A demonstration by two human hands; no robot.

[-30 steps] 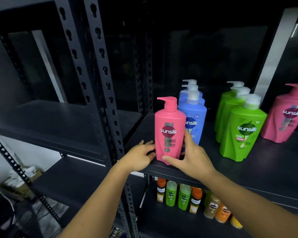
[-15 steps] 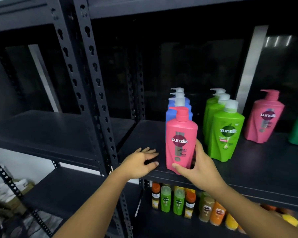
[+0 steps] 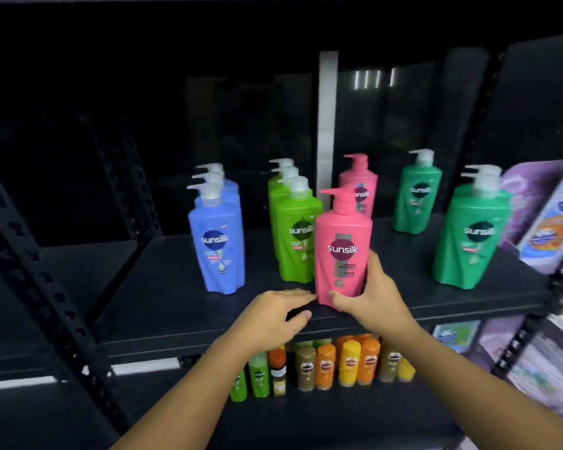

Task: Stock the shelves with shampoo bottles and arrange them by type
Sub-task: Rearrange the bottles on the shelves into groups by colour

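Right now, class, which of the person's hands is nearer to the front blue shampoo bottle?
Left. The left hand hovers open below and right of the front blue bottle, not touching it. The right hand is farther right, gripping the front pink bottle.

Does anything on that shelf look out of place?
Nothing spilled or tipped. A lone dark green bottle stands at the back, apart from the dark green pair in front, unlike the tight blue row and light green row. The right hand grips a pink bottle well ahead of the back pink bottle.
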